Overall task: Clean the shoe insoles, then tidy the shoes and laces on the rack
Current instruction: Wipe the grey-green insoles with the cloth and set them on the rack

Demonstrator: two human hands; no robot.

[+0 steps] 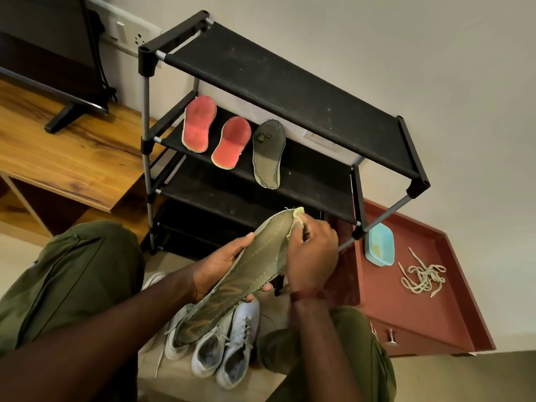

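My left hand [223, 266] holds an olive-green insole [246, 274] from below, thumb on its left edge. My right hand [311, 253] grips a small yellow-green cloth or sponge [298, 212] against the insole's far tip. Two red insoles [199, 123] [231, 142] and one more olive insole [268, 153] lean on the second shelf of the black shoe rack [290, 91]. White sneakers [229, 349] stand on the floor between my knees. A loose heap of beige laces [423, 278] lies on the dark red cabinet top [452, 309] to the right.
A light blue tub [380, 248] sits on the red cabinet by the rack's leg. A wooden TV unit [58, 152] with a television [52, 47] stands to the left. The wall has a switch plate [124, 31]. My knees in green trousers flank the shoes.
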